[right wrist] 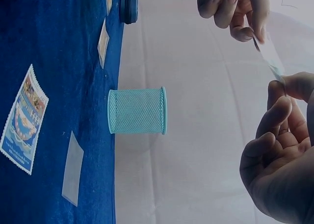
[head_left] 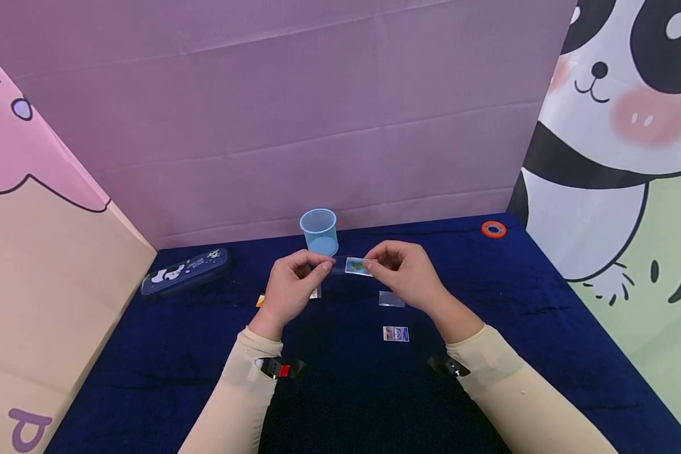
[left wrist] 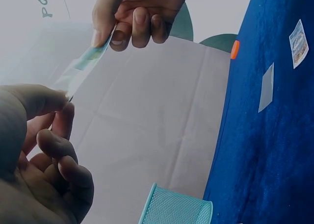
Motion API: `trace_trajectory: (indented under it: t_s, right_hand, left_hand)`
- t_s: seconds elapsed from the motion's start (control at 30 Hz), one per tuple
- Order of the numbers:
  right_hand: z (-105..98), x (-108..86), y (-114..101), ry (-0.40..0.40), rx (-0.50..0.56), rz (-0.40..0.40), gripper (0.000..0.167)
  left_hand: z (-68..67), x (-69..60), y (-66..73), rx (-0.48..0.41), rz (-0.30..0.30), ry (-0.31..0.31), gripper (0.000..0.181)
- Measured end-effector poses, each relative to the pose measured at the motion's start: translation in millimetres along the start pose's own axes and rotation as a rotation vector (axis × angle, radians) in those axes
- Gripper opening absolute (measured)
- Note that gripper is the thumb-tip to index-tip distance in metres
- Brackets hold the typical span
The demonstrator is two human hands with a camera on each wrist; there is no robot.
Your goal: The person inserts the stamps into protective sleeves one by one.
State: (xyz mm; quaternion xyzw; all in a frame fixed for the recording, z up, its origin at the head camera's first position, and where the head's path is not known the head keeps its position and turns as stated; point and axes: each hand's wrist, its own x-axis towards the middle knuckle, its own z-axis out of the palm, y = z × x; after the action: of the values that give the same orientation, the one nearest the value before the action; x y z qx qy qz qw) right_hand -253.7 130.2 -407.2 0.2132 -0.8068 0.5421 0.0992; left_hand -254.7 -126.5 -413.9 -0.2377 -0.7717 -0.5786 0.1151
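Head view: the left hand (head_left: 292,285) pinches a clear sleeve (head_left: 338,265) between its fingers, the right hand (head_left: 407,275) an overlapping stamp (head_left: 355,266).

The head view looks forward and down from above, wide across the blue table (head_left: 164,353), with the left hand (head_left: 291,287) and right hand (head_left: 407,274) just toward 6 o'clock. Both wrist views, close up and turned sideways, face the backdrop (head_left: 318,113), the table at 3 o'clock in the left, 9 o'clock in the right; they share both hands and the mesh cup (head_left: 321,242)
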Motion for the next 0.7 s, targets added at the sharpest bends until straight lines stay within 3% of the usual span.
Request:
trace_trajectory:
  t_s: [0.7]
  right_hand:
    - [1.8, -1.1, -4.1, -0.002, -0.02, 0.02, 0.009]
  left_hand:
    - [1.7, 0.0, 2.9, -0.001, -0.057, -0.003, 0.009]
